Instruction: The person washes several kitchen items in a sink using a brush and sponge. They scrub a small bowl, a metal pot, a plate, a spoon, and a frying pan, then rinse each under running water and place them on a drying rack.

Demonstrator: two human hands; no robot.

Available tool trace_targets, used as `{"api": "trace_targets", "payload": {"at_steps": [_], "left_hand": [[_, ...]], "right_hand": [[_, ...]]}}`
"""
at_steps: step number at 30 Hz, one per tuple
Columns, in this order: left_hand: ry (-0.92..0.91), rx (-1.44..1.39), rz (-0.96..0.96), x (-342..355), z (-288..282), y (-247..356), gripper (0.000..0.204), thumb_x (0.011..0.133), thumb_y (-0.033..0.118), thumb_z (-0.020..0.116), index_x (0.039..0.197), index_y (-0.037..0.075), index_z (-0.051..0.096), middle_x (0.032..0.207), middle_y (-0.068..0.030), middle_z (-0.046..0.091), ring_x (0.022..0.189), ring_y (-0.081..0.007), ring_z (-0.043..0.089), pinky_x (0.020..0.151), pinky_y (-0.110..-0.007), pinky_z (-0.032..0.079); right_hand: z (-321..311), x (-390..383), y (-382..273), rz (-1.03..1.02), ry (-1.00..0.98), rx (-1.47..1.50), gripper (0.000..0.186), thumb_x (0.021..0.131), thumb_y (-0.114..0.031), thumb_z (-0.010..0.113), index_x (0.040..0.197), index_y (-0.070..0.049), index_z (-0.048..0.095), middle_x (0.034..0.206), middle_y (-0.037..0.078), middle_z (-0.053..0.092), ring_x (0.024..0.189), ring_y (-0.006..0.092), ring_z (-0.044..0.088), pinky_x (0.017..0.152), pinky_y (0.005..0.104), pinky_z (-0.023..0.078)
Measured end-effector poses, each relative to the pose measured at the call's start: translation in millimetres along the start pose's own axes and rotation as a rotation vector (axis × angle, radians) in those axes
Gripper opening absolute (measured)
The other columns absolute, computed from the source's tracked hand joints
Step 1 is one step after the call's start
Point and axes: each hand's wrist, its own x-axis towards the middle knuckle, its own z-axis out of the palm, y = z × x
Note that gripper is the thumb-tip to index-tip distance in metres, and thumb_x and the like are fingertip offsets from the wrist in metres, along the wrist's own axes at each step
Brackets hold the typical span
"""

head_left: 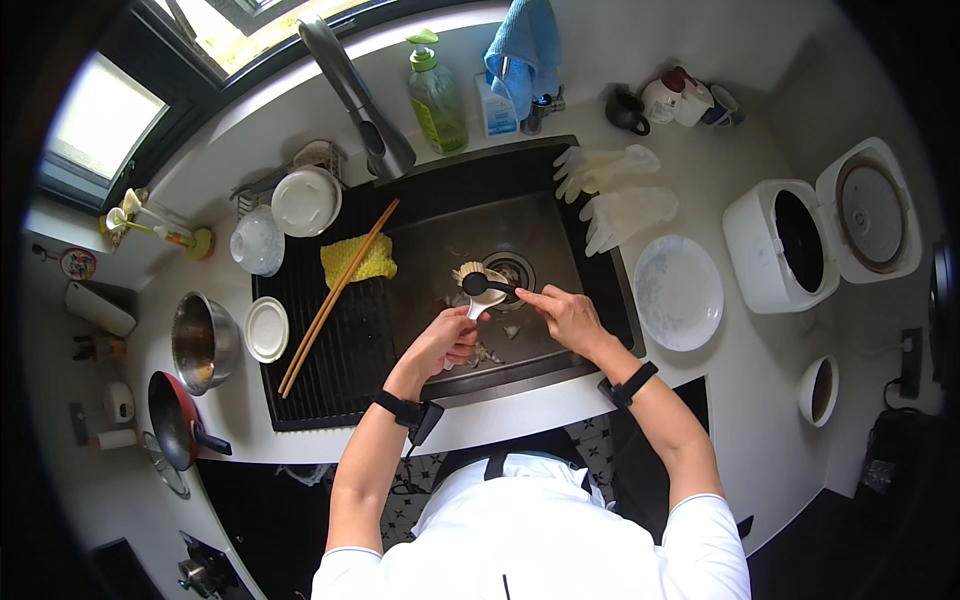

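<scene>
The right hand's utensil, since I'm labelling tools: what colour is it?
The utensil in the right hand is black, shown in the head view.

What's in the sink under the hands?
A round drain and pale scraps are visible in the sink. The left hand, right hand, black utensil and white-handled utensil cover part of its floor; anything directly beneath them cannot be seen.

black spoon [475, 285] of matt plastic, seemingly — dull metal sink [540, 230], smooth wooden chopsticks [341, 298], rough cloth [379, 264].
</scene>
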Motion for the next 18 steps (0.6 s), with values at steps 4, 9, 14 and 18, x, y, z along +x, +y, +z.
{"api": "trace_targets", "payload": {"at_steps": [4, 9, 14, 18], "left_hand": [[0.050, 0.039, 0.031, -1, -3, 1, 0.025, 0.105, 0.009, 0.035, 0.113, 0.006, 0.058, 0.060, 0.0063, 0.032, 0.044, -0.0041, 0.026, 0.038, -0.021, 0.020], [0.119, 0.003, 0.031, 7, -6, -2, 0.023, 0.105, 0.009, 0.036, 0.113, 0.008, 0.057, 0.061, 0.0062, 0.033, 0.044, -0.0048, 0.025, 0.038, -0.022, 0.019], [0.068, 0.109, 0.000, 16, -10, -5, 0.022, 0.105, 0.009, 0.035, 0.113, 0.010, 0.055, 0.061, 0.0060, 0.031, 0.044, -0.0051, 0.025, 0.039, -0.023, 0.018], [0.088, 0.231, 0.002, 20, -10, -5, 0.019, 0.105, 0.012, 0.037, 0.108, 0.011, 0.055, 0.061, 0.0063, 0.031, 0.044, -0.0054, 0.025, 0.039, -0.024, 0.018]], "right_hand": [[0, 6, 12, -0.030, -0.025, -0.089, 0.062, 0.077, 0.009, 0.064, 0.130, -0.023, 0.070, 0.085, 0.008, 0.062, 0.073, 0.0307, 0.068, 0.066, 0.0399, 0.058], [4, 0, 6, -0.061, -0.010, -0.218, 0.057, 0.080, 0.005, 0.064, 0.129, -0.023, 0.070, 0.085, 0.006, 0.061, 0.074, 0.0258, 0.068, 0.065, 0.0373, 0.057], [-1, 4, 8, -0.242, 0.055, -0.507, 0.057, 0.082, -0.001, 0.062, 0.134, -0.023, 0.067, 0.080, 0.004, 0.054, 0.064, 0.0199, 0.061, 0.057, 0.0336, 0.053], [4, 6, 2, -0.246, 0.049, -0.646, 0.053, 0.083, -0.004, 0.061, 0.134, -0.021, 0.067, 0.079, 0.004, 0.054, 0.062, 0.0188, 0.060, 0.058, 0.0328, 0.053]]}}
